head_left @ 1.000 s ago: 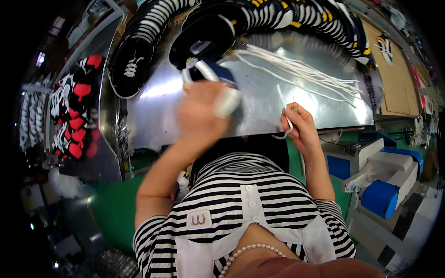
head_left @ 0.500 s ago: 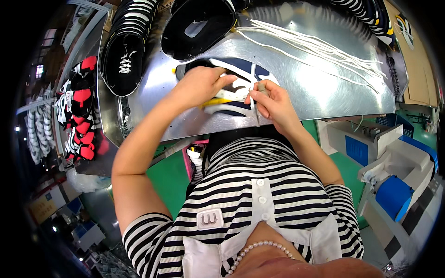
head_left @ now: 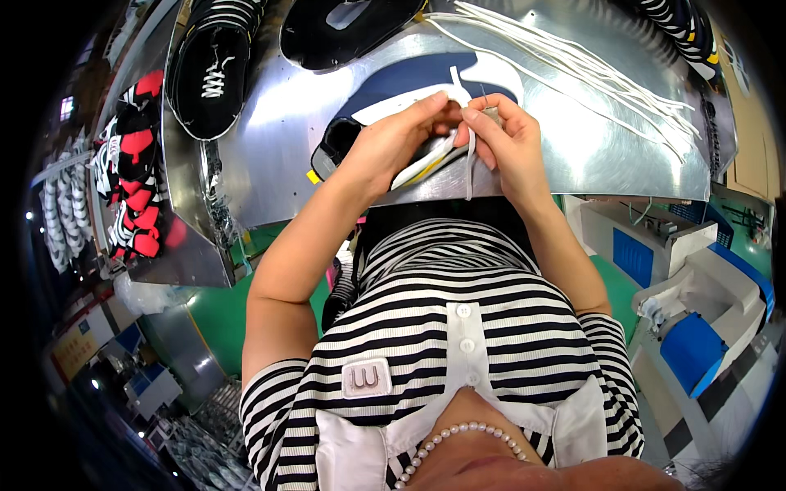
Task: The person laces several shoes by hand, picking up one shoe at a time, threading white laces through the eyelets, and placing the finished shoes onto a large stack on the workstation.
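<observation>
With both hands meeting over the navy-and-white shoe upper (head_left: 413, 79), all the action is right at the front of the shiny metal surface (head_left: 270, 180)! The upper lies there on its side, dark opening to the left, a yellow tab (head_left: 313, 176) poking out at that end, its middle covered by fingers. The right hand (head_left: 501, 131) has a narrow pinch on a white lace (head_left: 470, 176), one end standing up above the fingertips, the other dangling toward the front edge. There's a thin, dark sliver by that hand's fingertips, too fine to make out. And the left hand (head_left: 413, 135)? Curled against the upper, fingertips tucked out of sight, so I can't tell whether it grips the lace too.

Just beyond, a bundle of white laces (head_left: 573, 69) fans across the surface to the right. Up top, a black upper (head_left: 348, 37) is cut off by the frame, and so is the row of black uppers (head_left: 211, 86) on the left. Far left, red, black and white uppers (head_left: 137, 188) crowd together, hard to separate.
</observation>
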Tool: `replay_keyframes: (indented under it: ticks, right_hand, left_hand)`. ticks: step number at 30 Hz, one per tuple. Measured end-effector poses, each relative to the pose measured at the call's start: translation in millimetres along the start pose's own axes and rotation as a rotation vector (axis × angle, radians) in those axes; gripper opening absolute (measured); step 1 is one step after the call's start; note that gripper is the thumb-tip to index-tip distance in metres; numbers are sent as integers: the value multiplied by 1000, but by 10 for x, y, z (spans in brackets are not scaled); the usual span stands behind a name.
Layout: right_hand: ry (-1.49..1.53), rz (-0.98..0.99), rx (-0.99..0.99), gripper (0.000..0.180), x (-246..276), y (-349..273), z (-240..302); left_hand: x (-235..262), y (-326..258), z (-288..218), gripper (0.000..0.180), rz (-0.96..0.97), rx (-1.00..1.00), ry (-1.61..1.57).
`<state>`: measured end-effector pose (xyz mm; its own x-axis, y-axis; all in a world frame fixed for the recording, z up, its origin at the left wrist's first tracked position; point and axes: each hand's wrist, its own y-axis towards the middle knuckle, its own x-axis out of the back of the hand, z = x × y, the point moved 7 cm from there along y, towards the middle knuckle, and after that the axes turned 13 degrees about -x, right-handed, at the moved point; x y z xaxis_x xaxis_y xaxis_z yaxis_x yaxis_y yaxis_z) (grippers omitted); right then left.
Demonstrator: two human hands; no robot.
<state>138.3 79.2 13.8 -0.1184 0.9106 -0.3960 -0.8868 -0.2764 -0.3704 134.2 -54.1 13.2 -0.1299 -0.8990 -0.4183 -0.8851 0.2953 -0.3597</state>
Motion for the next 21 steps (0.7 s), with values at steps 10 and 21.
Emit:
replay_keyframes:
  ticks: [10,21]
  right_hand:
    - [-235,-73,47,11,53,-114,-44]
    - [-610,-179,248,18,-66,-441,406]
  left_hand:
    - [44,-143,-152,34,-138,-216,307]
    - [-2,-248,-206,18,-165,-383,451]
